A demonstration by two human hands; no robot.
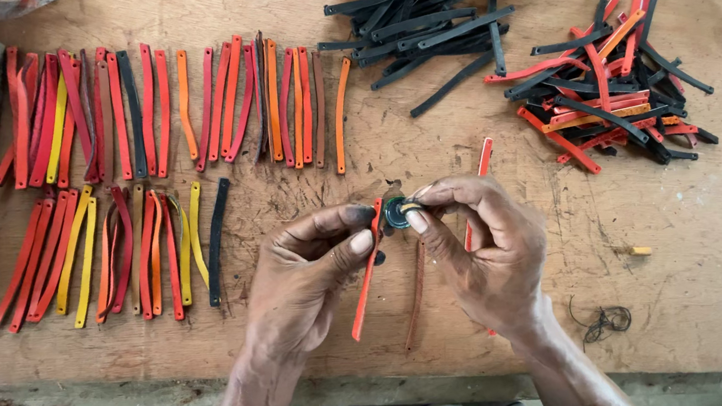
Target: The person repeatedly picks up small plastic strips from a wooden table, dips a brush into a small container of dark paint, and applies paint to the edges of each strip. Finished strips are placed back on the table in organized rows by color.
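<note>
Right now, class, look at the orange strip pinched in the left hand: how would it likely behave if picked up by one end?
The orange strip hangs almost straight from the left hand, so it is probably bendy but springy. It looks thin and narrow, so likely light. Being flat, it should not roll.

A thin red-orange rubber strip [365, 279] is held slanting, its upper end at a small dark round ring [397, 214].

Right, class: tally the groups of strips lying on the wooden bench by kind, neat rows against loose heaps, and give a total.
Neat rows: 2 (upper row, lower row)
Loose heaps: 2 (black heap, mixed red-and-black heap)
Total: 4
</note>
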